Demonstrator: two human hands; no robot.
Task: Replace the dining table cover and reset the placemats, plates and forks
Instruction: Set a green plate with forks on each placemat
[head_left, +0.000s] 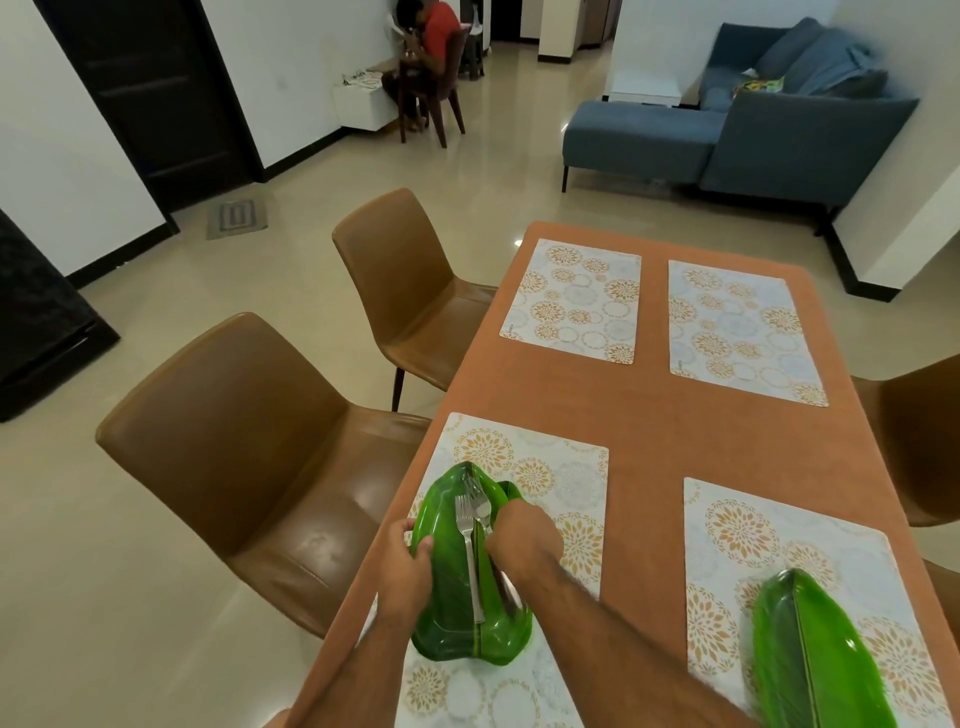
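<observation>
An orange cover (649, 431) lies over the dining table, with several floral placemats on it. On the near left placemat (566, 478) rests a stack of green leaf-shaped plates (447, 587). My left hand (408, 564) grips the stack's left rim. My right hand (522, 538) is closed on the top plate's right edge, beside several forks (470, 540) that lie on that plate. A single green leaf plate (815, 654) sits on the near right placemat (753, 545). The far left placemat (574, 301) and far right placemat (743, 332) carry nothing.
Two brown chairs, a near chair (244, 457) and a far chair (415, 291), stand along the table's left side, and another brown chair (914, 436) is at the right. A blue sofa (753, 124) stands beyond the table. A person (431, 47) sits far back.
</observation>
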